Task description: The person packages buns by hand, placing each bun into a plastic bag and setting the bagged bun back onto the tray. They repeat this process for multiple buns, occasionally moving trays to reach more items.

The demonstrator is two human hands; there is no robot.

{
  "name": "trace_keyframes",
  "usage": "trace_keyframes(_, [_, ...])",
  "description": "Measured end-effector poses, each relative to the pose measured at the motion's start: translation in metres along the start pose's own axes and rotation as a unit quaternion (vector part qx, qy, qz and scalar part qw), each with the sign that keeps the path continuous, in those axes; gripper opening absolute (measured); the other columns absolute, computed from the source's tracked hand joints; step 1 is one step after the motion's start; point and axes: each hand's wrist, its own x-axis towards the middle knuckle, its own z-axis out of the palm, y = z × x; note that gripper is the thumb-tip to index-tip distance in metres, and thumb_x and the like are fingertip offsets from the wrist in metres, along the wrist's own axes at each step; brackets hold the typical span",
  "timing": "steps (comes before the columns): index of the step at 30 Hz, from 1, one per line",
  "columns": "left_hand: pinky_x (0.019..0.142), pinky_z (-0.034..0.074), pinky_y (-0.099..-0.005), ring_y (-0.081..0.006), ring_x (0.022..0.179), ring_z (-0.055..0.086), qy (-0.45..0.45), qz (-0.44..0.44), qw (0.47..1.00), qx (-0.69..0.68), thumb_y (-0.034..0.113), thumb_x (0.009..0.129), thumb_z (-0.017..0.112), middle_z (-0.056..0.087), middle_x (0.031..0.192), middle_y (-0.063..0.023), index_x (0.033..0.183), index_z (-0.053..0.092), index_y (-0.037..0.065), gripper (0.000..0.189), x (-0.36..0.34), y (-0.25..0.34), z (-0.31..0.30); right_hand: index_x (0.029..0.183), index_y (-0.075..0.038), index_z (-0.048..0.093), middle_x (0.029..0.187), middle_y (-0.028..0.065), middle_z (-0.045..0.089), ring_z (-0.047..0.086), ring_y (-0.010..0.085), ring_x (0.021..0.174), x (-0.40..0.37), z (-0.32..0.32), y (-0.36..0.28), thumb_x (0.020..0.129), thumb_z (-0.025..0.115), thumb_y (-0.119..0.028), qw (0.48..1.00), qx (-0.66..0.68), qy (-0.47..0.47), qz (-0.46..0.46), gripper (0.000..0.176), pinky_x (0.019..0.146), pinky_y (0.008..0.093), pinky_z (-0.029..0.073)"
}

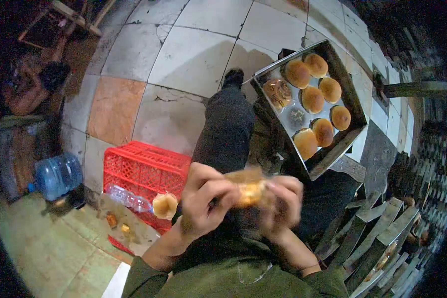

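Observation:
Between my hands, above my lap, is a bread bun (249, 192), smeared by motion, with a yellowish inside showing. My left hand (207, 198) has its fingers curled and pinched on the near-left side of the bun. At its other side, my right hand (284, 198) grips with thumb and fingers, also blurred. Another bun (165, 205) with a pale face sits just left of my left wrist, by the red plastic crate (149, 161). A clear plastic bottle (129, 198) lies along the crate.
Ahead to the right, a metal tray (340, 148) holds several round buns (312, 100) and a plastic-wrapped one (277, 93). A blue water jug (59, 175) stands at left. Bread bits (125, 228) lie on the floor nearby. Metal pans (370, 226) are piled at right.

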Motion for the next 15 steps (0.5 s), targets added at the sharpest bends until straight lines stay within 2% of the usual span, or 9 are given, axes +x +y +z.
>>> trace_keyframes(1, [0.061,0.041,-0.0311,-0.0212,0.067,0.050,0.016,-0.079,0.997,-0.022,0.009,0.076,0.066,0.051,0.074,-0.0072,0.076,0.058,0.004,0.009,-0.007,-0.006,0.008,0.088,-0.001,0.058,0.086,0.0140,0.056,0.054,0.0239,0.079,-0.009,0.012,0.014,0.076,0.057,0.002,0.993,-0.004,-0.039,0.111,0.012,0.069,0.0317,0.045])
trace_keyframes(2, [0.059,0.041,-0.0310,-0.0215,0.065,0.050,0.033,-0.157,0.986,-0.041,0.008,0.076,0.065,0.051,0.073,-0.0075,0.076,0.057,0.004,0.009,-0.012,-0.008,0.014,0.085,0.000,0.058,0.083,0.0129,0.057,0.055,0.0237,0.076,-0.025,0.011,0.024,0.074,0.059,0.003,0.944,0.084,-0.047,0.314,0.011,0.068,0.0313,0.045])
trace_keyframes(4, [0.054,0.042,-0.0301,-0.0218,0.061,0.050,0.058,-0.048,0.996,-0.050,0.009,0.078,0.064,0.051,0.069,-0.0086,0.074,0.056,0.002,0.011,-0.017,0.005,0.004,0.083,0.001,0.058,0.078,0.0128,0.058,0.056,0.0240,0.072,-0.023,-0.011,0.004,0.073,0.060,0.004,0.981,0.056,-0.045,0.183,0.011,0.067,0.0309,0.046])
trace_keyframes(6, [0.059,0.043,-0.0323,-0.0205,0.062,0.049,-0.003,0.035,0.996,-0.088,0.009,0.081,0.058,0.051,0.073,-0.0078,0.076,0.051,0.003,0.011,-0.011,0.035,-0.010,0.082,0.000,0.059,0.076,0.0137,0.059,0.057,0.0248,0.068,-0.003,-0.038,-0.021,0.071,0.060,0.005,0.989,0.099,-0.104,0.022,0.012,0.064,0.0315,0.047])
trace_keyframes(9, [0.068,0.044,-0.0311,-0.0194,0.068,0.050,-0.038,0.006,0.999,-0.024,0.013,0.083,0.058,0.052,0.075,-0.0071,0.078,0.052,0.005,0.011,0.020,0.033,-0.010,0.080,0.000,0.058,0.072,0.0115,0.058,0.055,0.0237,0.063,0.022,-0.021,-0.019,0.072,0.062,0.000,0.996,0.049,-0.073,-0.012,0.008,0.060,0.0318,0.045])
trace_keyframes(10, [0.072,0.043,-0.0299,-0.0180,0.071,0.050,-0.026,-0.016,0.999,0.022,0.014,0.084,0.057,0.052,0.075,-0.0062,0.078,0.052,0.005,0.011,0.032,0.022,-0.003,0.079,0.000,0.058,0.070,0.0114,0.056,0.055,0.0234,0.062,0.042,-0.005,-0.004,0.073,0.063,-0.002,0.996,0.032,-0.085,-0.010,0.008,0.059,0.0320,0.044])
trace_keyframes(12, [0.074,0.039,-0.0275,-0.0150,0.074,0.047,0.101,-0.233,0.966,-0.051,0.014,0.085,0.055,0.050,0.075,-0.0039,0.076,0.051,0.004,0.014,0.057,-0.002,-0.002,0.077,0.000,0.057,0.065,0.0120,0.052,0.051,0.0199,0.059,0.061,0.024,0.043,0.081,0.059,-0.012,0.991,0.080,-0.018,0.106,0.013,0.056,0.0311,0.042])
trace_keyframes(13, [0.074,0.039,-0.0275,-0.0150,0.074,0.047,0.095,-0.231,0.967,-0.049,0.014,0.085,0.055,0.050,0.075,-0.0039,0.076,0.051,0.004,0.014,0.049,-0.010,0.001,0.075,0.000,0.056,0.064,0.0112,0.051,0.049,0.0176,0.059,0.064,0.022,0.046,0.084,0.056,-0.016,0.980,0.085,0.000,0.178,0.018,0.056,0.0302,0.041])
trace_keyframes(15, [0.073,0.037,-0.0275,-0.0136,0.075,0.044,0.196,-0.217,0.956,-0.005,0.015,0.086,0.053,0.048,0.077,-0.0032,0.073,0.048,0.004,0.018,0.037,-0.032,0.005,0.073,0.002,0.054,0.060,0.0075,0.051,0.045,0.0113,0.060,0.051,0.024,0.046,0.089,0.050,-0.025,0.951,0.134,0.034,0.278,0.031,0.055,0.0277,0.038])
